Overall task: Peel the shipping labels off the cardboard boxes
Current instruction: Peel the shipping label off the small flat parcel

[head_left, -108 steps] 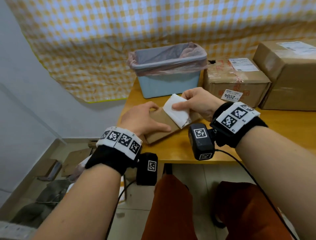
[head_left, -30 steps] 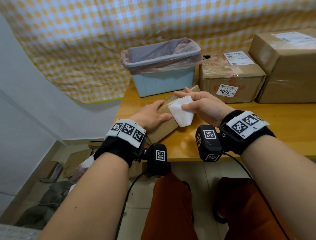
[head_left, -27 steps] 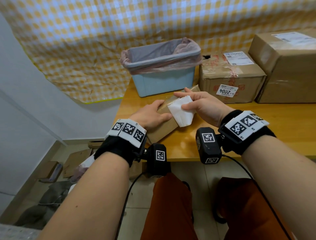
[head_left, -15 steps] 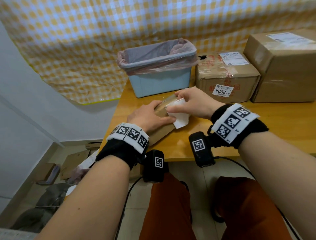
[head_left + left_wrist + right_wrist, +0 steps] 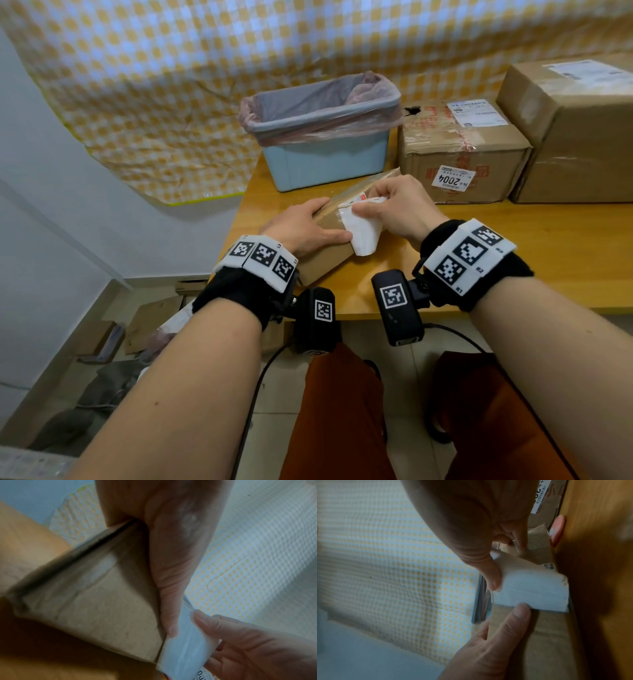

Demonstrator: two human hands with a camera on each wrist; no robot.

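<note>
From the head camera, you are partway through the first label: the white paper shipping label (image 5: 361, 231) is curled up off the flat brown cardboard box (image 5: 329, 255) lying at the near edge of the wooden surface (image 5: 513, 260), but its far end looks attached. Two taller taped cardboard boxes (image 5: 462, 154) at the back right keep their labels, so I judge most of the job is left. The blue bin lined with a pink bag (image 5: 323, 137) stands just behind. Your left hand (image 5: 305, 229) lies flat on the box, pressing it down; your right hand (image 5: 394, 205) pinches the label's lifted edge.

From the left wrist, your left thumb runs straight along the box (image 5: 96, 608), its tip touching the label (image 5: 187, 646); the other fingers are hidden.

From the right wrist, your right thumb and curled fingers (image 5: 489, 577) close narrowly on the label (image 5: 530, 592), while a left finger rests at its lower edge.
</note>
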